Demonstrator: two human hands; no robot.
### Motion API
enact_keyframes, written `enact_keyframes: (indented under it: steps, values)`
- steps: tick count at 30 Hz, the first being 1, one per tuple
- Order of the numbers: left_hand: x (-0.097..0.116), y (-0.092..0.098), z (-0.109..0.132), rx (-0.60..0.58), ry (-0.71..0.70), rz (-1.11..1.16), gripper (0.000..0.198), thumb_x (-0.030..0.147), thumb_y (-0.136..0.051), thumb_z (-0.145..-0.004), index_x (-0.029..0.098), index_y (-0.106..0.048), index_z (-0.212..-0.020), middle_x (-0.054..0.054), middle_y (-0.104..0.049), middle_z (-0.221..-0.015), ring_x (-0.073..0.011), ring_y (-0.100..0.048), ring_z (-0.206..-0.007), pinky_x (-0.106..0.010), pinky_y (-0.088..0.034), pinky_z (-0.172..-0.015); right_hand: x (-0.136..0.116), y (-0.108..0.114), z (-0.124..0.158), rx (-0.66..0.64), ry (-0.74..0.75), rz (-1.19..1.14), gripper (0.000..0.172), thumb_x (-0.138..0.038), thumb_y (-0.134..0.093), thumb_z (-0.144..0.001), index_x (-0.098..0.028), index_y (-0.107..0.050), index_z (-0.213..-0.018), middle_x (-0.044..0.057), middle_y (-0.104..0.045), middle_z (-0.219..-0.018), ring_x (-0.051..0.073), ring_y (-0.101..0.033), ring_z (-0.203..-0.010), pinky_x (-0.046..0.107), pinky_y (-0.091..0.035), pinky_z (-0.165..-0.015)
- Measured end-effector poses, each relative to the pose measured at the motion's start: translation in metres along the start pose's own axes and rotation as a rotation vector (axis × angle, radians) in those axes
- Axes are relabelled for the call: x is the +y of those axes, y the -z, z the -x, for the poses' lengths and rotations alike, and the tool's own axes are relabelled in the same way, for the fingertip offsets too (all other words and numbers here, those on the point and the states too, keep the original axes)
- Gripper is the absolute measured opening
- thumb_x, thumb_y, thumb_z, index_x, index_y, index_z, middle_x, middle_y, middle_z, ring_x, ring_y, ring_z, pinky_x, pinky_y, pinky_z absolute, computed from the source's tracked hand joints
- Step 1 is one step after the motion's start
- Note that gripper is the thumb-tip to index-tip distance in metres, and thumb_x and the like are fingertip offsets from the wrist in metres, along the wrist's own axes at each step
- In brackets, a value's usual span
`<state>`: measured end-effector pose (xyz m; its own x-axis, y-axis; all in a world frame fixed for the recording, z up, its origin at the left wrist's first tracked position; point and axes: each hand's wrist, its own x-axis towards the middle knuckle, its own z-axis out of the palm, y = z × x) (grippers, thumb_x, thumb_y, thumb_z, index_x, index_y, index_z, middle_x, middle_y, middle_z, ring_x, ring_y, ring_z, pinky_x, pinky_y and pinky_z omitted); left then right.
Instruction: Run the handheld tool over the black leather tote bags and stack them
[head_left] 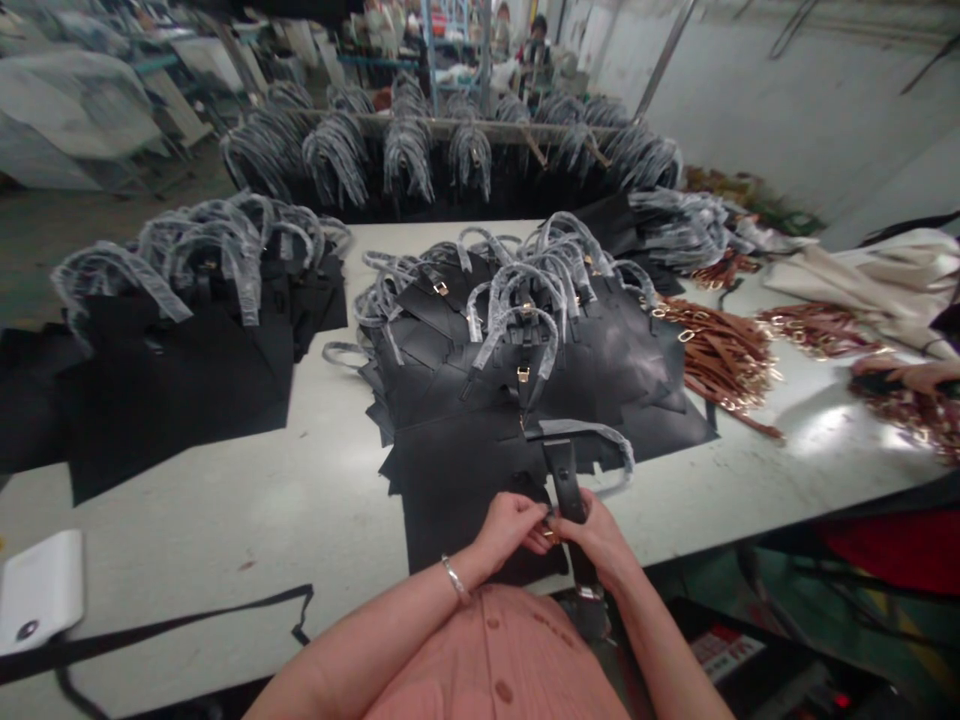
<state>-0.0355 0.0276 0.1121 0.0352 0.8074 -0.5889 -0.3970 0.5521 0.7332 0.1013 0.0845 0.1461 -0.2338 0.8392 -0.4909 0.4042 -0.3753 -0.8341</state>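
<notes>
The person works at the near edge of a long white worktop (225,490), and both hands are close together on a black leather strap (568,490), which has a plastic-wrapped handle (589,435) running from it across the stack. The left hand (510,527) is nearly closed and pinches the strap together with a small gold-coloured fitting (551,535), partly hidden by the fingers. The right hand (589,535) is closed around the strap, and its lower end hangs past the worktop edge. Under the hands lies a stack of black leather bag panels (480,500). Many panels there, and in a second stack (180,400) and on a rack (450,150) farther away, already carry wrapped handles and gold clasps. Brown leather straps with gold buckles (720,355) lie loose in piles on the right, and I cannot see them fitted on any black panel. Another person's hand (904,375) is near more straps at the right edge. A silver bangle (454,578) is on the left wrist. A small printed label (724,650) shows below the worktop, but it is too blurred to read, and I can read no brand.
</notes>
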Motion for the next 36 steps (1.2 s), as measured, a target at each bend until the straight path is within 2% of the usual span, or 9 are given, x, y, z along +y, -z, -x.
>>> enact_keyframes:
  steps: [7,12,16,19,23,26,32,36]
  values:
    - [-0.001,0.001,0.002,-0.042,-0.026,0.092,0.03,0.039,-0.064,-0.07,0.009,-0.063,-0.074,-0.011,-0.07,-0.067,-0.0177,-0.068,-0.058,-0.029,-0.055,-0.058,0.003,0.001,0.001,0.015,0.001,-0.013,0.034,-0.024,-0.073,-0.053,-0.02,-0.055,-0.081,-0.004,-0.062,-0.066,0.017,-0.058,-0.063,0.029,-0.047,-0.06]
    - [0.0,0.0,0.002,-0.012,-0.013,-0.041,0.032,0.041,-0.065,-0.071,0.009,-0.062,-0.068,-0.011,-0.068,-0.062,-0.0161,-0.065,-0.052,-0.027,-0.054,-0.053,0.005,-0.001,0.002,0.004,-0.003,-0.008,0.034,-0.022,-0.073,-0.052,-0.02,-0.055,-0.082,-0.003,-0.063,-0.067,0.019,-0.059,-0.064,0.03,-0.047,-0.061]
    - [-0.004,0.003,0.003,-0.052,-0.027,0.032,0.024,0.035,-0.062,-0.07,0.01,-0.061,-0.071,-0.009,-0.069,-0.062,-0.0173,-0.067,-0.055,-0.03,-0.056,-0.058,0.004,0.0,0.003,0.013,-0.002,-0.009,0.033,-0.022,-0.073,-0.052,-0.019,-0.055,-0.08,-0.003,-0.063,-0.066,0.018,-0.058,-0.063,0.029,-0.046,-0.06]
    - [-0.006,0.003,0.005,-0.03,-0.045,0.087,0.026,0.036,-0.062,-0.07,0.01,-0.062,-0.075,-0.01,-0.069,-0.065,-0.0183,-0.068,-0.057,-0.03,-0.056,-0.056,0.003,0.0,0.004,0.01,-0.001,-0.008,0.032,-0.022,-0.072,-0.053,-0.019,-0.056,-0.081,-0.002,-0.064,-0.067,0.018,-0.059,-0.064,0.029,-0.047,-0.06]
    - [-0.006,0.002,0.005,0.014,-0.044,-0.034,0.029,0.038,-0.063,-0.071,0.009,-0.062,-0.07,-0.01,-0.068,-0.061,-0.0177,-0.066,-0.053,-0.029,-0.055,-0.053,0.005,-0.001,0.004,0.004,-0.004,-0.007,0.035,-0.022,-0.074,-0.053,-0.019,-0.056,-0.083,-0.002,-0.064,-0.066,0.019,-0.059,-0.064,0.03,-0.047,-0.06]
    - [-0.008,0.002,0.004,0.004,-0.044,-0.013,0.023,0.033,-0.061,-0.071,0.01,-0.062,-0.071,-0.009,-0.067,-0.061,-0.0181,-0.067,-0.055,-0.03,-0.056,-0.056,0.006,-0.002,0.004,0.016,-0.007,-0.012,0.035,-0.021,-0.074,-0.053,-0.018,-0.056,-0.083,-0.002,-0.065,-0.067,0.019,-0.06,-0.065,0.03,-0.048,-0.061]
    - [-0.015,0.009,0.003,0.099,-0.202,0.014,0.021,0.028,-0.064,-0.071,0.012,-0.062,-0.083,-0.005,-0.067,-0.068,-0.0159,-0.067,-0.059,-0.027,-0.055,-0.057,0.007,-0.001,0.005,0.01,-0.022,-0.052,0.034,-0.022,-0.073,-0.054,-0.02,-0.055,-0.083,-0.002,-0.065,-0.067,0.019,-0.061,-0.063,0.03,-0.05,-0.06]
    - [-0.015,0.013,0.002,0.047,-0.297,-0.119,0.018,0.03,-0.064,-0.075,0.012,-0.066,-0.081,-0.003,-0.066,-0.063,-0.015,-0.065,-0.06,-0.026,-0.054,-0.061,0.007,-0.002,0.007,-0.014,-0.026,-0.085,0.034,-0.022,-0.073,-0.054,-0.021,-0.054,-0.083,-0.003,-0.063,-0.068,0.018,-0.061,-0.062,0.03,-0.051,-0.058]
